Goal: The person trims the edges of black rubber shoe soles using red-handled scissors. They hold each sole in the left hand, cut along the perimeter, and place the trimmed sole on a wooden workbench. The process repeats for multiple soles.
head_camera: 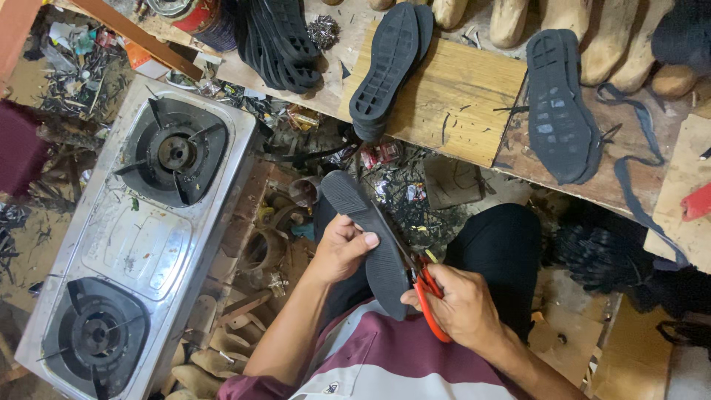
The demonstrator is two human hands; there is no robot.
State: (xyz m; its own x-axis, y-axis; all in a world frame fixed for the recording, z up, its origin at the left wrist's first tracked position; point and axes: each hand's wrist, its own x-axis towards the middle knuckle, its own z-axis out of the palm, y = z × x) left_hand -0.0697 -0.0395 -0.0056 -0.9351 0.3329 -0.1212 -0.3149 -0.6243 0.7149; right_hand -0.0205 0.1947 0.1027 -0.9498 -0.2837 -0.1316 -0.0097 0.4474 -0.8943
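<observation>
The left hand closes around the near half of a black shoe sole, thumb laid across its flat face, holding it above the person's lap. The right hand grips red-handled scissors, fingers curled through the handles, blades meeting the sole's right edge. Left of the sole stands a two-burner gas stove. Beyond the sole, stacked black soles lie on the wooden tabletop.
</observation>
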